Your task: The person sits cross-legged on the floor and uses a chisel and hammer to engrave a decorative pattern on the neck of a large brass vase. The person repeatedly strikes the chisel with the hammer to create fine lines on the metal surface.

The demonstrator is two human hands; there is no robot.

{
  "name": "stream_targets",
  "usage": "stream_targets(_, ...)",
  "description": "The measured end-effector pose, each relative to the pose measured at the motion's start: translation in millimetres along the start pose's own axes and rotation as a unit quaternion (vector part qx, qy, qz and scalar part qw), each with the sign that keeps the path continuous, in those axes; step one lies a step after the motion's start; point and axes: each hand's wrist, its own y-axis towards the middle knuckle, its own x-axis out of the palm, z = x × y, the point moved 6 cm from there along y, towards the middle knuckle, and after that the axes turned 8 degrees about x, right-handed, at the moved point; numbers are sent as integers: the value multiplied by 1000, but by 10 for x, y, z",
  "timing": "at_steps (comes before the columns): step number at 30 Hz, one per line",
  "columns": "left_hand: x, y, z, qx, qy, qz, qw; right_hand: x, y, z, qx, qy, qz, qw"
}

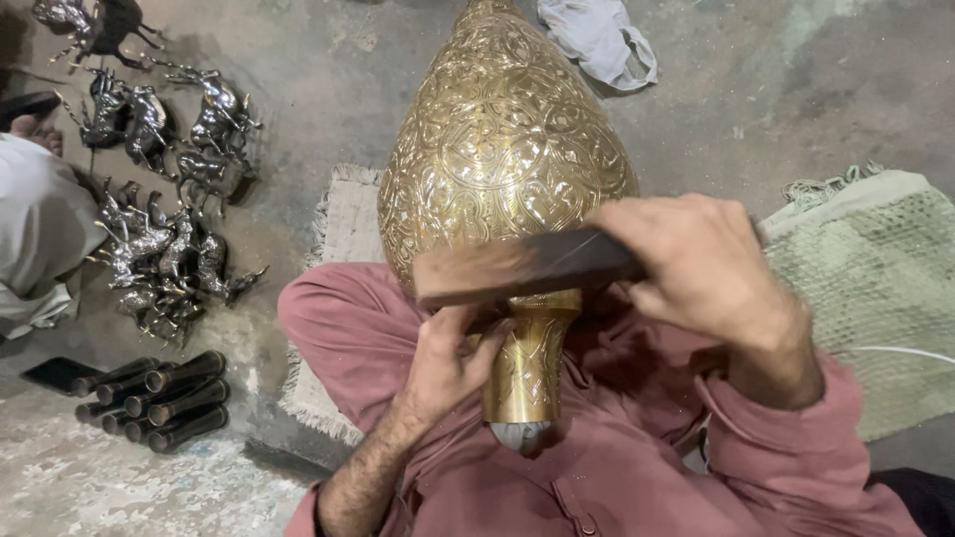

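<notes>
Hands [448,363] two, vase [502,149] one, tubes [159,398] perhaps eight

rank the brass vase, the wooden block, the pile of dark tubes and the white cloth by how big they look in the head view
1. brass vase, by far the largest
2. wooden block in the right hand
3. pile of dark tubes
4. white cloth

The block sits nearest the camera, so its rank over the tubes is unsure; tubes and cloth look close.

One head-worn camera; it looks steeply down from close above the hands [587,308] and lap; the brass vessel [502,149] fills the centre; floor [776,89] surrounds.
</notes>
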Motion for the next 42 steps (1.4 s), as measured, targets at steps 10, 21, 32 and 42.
stream_targets(10,5,75,41,19,74,-39,996,32,-125,128,50,54,-4,997)
stream_targets(21,13,-72,-101,-66,-7,38,997,-28,6,68,27,96,-39,994)
stream_targets(32,57,228,128,37,1,-58,998,260,-258,385,126,99,-4,987)
stream_targets(42,88,530,367,90,46,-212,972,795,-758,639,236,185,116,947)
